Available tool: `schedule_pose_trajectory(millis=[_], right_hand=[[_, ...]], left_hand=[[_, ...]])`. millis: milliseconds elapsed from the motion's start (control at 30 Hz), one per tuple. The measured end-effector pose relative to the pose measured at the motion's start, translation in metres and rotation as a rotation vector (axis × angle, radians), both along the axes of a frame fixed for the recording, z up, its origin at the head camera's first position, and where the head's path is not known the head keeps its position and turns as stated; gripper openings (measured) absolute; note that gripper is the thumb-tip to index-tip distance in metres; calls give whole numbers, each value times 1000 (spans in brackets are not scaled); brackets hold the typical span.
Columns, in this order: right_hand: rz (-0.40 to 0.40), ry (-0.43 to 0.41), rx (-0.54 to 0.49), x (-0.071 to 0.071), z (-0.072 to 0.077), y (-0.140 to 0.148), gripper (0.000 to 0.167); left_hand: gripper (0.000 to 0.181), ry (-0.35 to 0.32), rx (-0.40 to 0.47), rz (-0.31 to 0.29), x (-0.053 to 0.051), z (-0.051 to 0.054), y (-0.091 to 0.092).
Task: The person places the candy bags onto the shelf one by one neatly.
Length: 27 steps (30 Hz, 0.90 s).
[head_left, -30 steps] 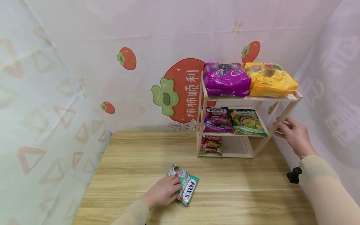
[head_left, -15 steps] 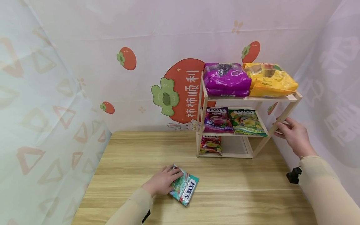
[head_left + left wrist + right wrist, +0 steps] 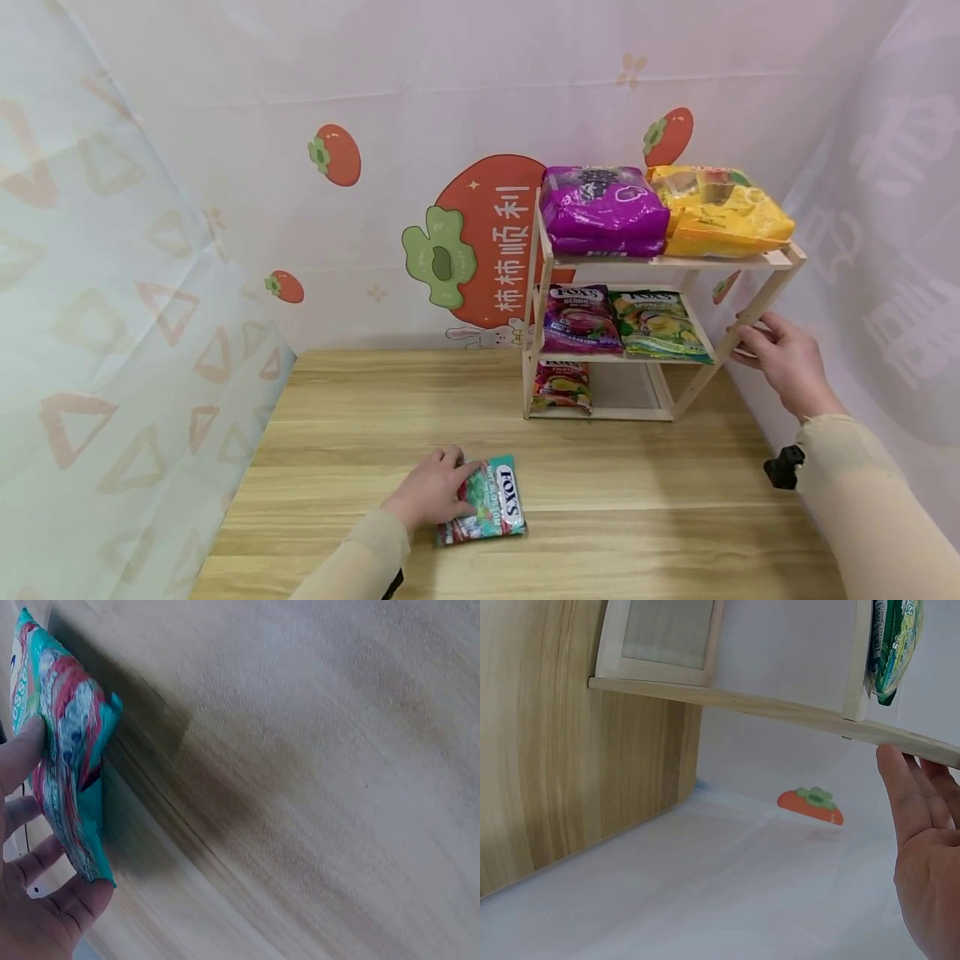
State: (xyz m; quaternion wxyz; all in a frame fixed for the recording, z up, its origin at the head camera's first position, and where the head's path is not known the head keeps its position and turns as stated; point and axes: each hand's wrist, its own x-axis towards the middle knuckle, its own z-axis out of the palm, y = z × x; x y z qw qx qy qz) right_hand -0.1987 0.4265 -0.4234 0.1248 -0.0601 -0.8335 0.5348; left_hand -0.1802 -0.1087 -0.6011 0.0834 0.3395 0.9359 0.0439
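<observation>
My left hand (image 3: 435, 492) holds a teal FOX'S candy bag (image 3: 497, 498) low over the wooden table. In the left wrist view the thumb lies on the printed face of the candy bag (image 3: 71, 727), while other fingers (image 3: 82, 900) are at its lower edge. At the right, my right hand (image 3: 791, 367) touches the side post of a wooden three-tier rack (image 3: 697, 379). The right wrist view shows its fingers (image 3: 904, 791) fairly straight against the post; part of that hand is cut off by the frame.
A purple bag (image 3: 603, 217) and a yellow bag (image 3: 723, 217) sit on the rack's top. Its middle shelf carries a berries bag (image 3: 579, 321) and a green bag (image 3: 660, 325); a fruits bag (image 3: 562, 387) stands at bottom left. Printed cloth walls (image 3: 360, 308) surround the wooden table (image 3: 360, 400).
The teal candy bag has turned counterclockwise, its FOX'S end now facing right. My left hand has shifted its hold on it. The right hand stays at the rack's post.
</observation>
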Motion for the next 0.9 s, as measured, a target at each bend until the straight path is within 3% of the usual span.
schedule_pose_trajectory(millis=[167, 300, 600, 900], right_hand=[[6, -1, -4, 1, 1, 0, 31], [6, 2, -1, 1, 1, 0, 31], [2, 3, 4, 2, 1, -1, 31], [1, 0, 1, 2, 1, -1, 32]], left_hand=[[73, -80, 67, 112, 7, 4, 5], [74, -103, 101, 178, 10, 1, 10], [72, -111, 169, 260, 13, -6, 25], [62, -142, 268, 299, 14, -12, 39]])
